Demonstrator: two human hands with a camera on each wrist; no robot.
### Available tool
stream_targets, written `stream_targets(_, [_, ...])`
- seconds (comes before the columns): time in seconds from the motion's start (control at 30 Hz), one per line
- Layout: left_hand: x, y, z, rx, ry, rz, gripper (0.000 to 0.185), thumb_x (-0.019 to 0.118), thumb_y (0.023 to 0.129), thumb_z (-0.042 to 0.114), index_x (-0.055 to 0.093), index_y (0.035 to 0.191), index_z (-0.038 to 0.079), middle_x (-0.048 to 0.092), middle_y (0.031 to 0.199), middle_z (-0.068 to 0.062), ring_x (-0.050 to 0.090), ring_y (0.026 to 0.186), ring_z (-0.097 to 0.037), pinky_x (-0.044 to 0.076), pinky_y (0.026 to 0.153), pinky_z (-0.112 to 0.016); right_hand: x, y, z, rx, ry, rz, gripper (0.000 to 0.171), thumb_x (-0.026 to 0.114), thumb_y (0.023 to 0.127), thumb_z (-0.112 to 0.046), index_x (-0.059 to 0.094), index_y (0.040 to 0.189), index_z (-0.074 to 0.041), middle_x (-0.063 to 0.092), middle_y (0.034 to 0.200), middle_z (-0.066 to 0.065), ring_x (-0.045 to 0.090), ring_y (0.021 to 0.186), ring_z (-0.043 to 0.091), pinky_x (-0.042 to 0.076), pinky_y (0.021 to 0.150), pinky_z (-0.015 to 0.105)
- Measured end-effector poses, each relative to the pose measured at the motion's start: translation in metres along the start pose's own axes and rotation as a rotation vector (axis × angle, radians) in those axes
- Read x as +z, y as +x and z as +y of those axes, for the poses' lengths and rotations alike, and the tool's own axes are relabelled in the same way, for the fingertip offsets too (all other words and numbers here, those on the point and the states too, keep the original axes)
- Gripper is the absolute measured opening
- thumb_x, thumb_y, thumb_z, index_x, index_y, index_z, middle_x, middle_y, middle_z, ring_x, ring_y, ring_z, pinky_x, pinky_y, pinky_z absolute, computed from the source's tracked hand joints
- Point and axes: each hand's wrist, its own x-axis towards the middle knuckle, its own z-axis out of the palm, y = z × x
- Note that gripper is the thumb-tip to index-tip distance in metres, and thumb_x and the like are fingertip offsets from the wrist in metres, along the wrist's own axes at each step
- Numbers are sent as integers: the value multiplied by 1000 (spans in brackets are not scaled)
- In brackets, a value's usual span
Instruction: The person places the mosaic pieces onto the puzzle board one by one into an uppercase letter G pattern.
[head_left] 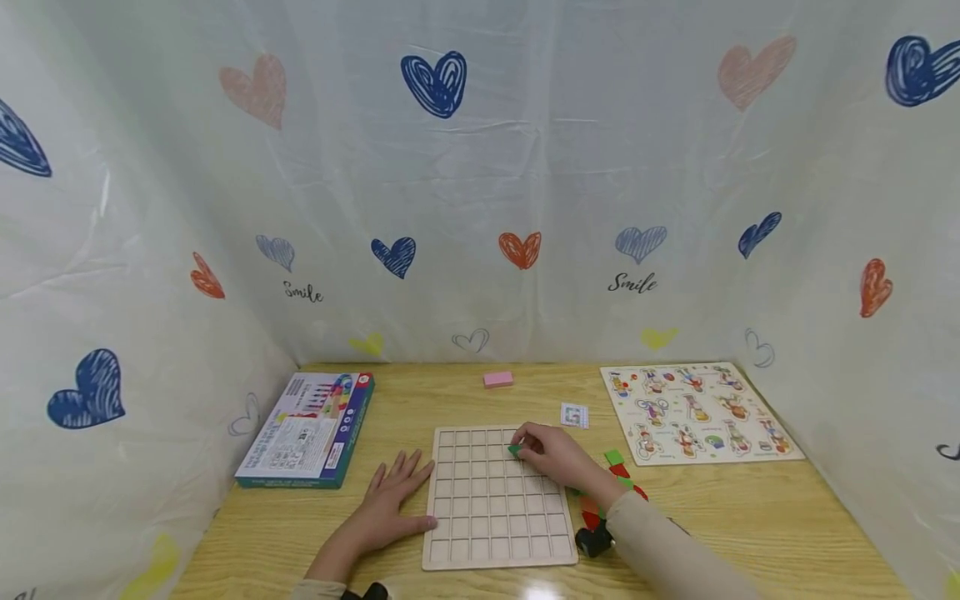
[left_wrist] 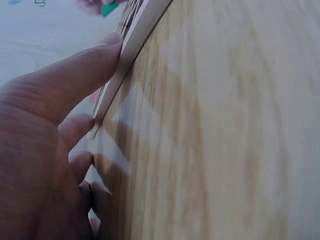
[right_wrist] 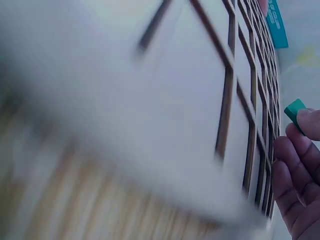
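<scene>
The right hand [head_left: 551, 455] is seemingly placing a pinched green tile [head_left: 514, 449], next needing cell alignment on the grid board [head_left: 498, 527] (spread left hand [head_left: 386, 507] touching its edge).

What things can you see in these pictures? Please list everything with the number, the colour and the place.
Grid board: 1, pale wood, on table before the person
Green piece: 1, green, in right fingers above the board
Loose pieces: several, partly hidden, green and red shades, right of the board
Box: 1, white and teal, far left
Pink block: 1, pink, table's back
Small card: 1, whitish, patterned, behind the loose pieces
Picture board: 1, cream, multicoloured figures, far right
Table: 1, wood-coloured, underneath
Backdrop: white with coloured hearts, back and sides; sheet count unclear
Wrist devices: 2, black, at the wrists
Sleeves: 2, beige, forearms
Hands: 2, left touching the board's left edge, right pinching the green piece
</scene>
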Motion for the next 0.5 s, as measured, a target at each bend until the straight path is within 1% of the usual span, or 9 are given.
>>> stream_targets(0.13, [-1, 0, 1, 8, -12, 0, 91, 73, 87, 56, 36, 159, 13, 19, 167, -18, 5, 154, -44, -6, 120, -64, 16, 18, -10, 2, 32, -21, 8, 63, 103, -19, 69, 107, -22, 61, 86, -12, 54, 75, 6, 49, 68, 25])
stream_targets(0.27, [-2, 0, 3, 6, -10, 1, 91, 73, 88, 56, 36, 159, 13, 18, 167, -18, 4, 154, -45, -6, 120, -65, 30, 34, -21, 12, 65, -30, 6, 65, 102, -18, 68, 105, -20, 61, 86, -11, 56, 76, 5, 50, 69, 24])
stream_targets(0.4, [-4, 0, 5, 4, -13, -2, 91, 72, 88, 57, 37, 159, 13, 18, 168, -18, 3, 154, -45, -6, 120, -64, 40, 46, -29, -18, 48, -21, 5, 66, 100, -16, 69, 103, -17, 61, 86, -10, 55, 77, 4, 50, 70, 24])
stream_targets(0.5, [-3, 0, 5, 1, -19, -5, 90, 72, 88, 56, 37, 159, 13, 18, 168, -18, 3, 154, -45, -5, 120, -64, 46, 52, -35, -29, 38, -32, 6, 65, 100, -15, 70, 102, -18, 60, 84, -11, 54, 75, 4, 49, 69, 24])
